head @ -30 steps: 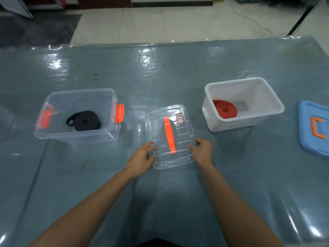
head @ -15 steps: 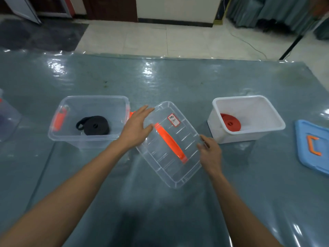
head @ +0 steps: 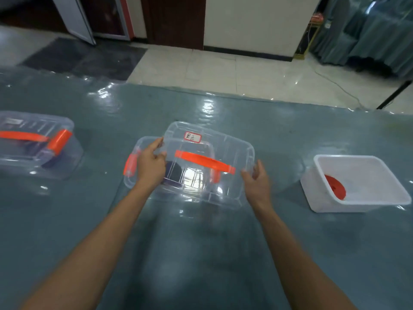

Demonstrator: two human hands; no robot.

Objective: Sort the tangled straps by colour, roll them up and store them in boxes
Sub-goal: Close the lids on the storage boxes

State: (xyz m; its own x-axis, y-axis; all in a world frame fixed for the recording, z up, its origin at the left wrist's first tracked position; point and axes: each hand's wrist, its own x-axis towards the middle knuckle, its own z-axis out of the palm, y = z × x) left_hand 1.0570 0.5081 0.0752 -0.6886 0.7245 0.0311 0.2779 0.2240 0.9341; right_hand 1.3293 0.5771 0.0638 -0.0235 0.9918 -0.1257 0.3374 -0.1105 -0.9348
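Observation:
I hold a clear lid [head: 225, 142] with an orange handle and a small label over a clear box [head: 134, 183] that has orange clips. It sits askew, shifted to the right of the box. My left hand [head: 152, 164] grips the lid's left end and my right hand [head: 257, 182] grips its right edge. A rolled black strap [head: 176, 173] shows dimly through the lid, inside the box. To the right stands an uncovered white box [head: 357, 157] with a rolled red strap [head: 336, 186] leaning against its left wall.
A second clear box [head: 38, 151], lidded with an orange handle and clip, stands at the far left. The table [head: 201, 253] has a glossy grey-green cover. Tiled floor and a dark doorway lie beyond its far edge.
The clear lid has been lifted off the table, turned and carried left over the box with the black strap. Both hands went with it. The view has shifted left; the blue lid is out of sight.

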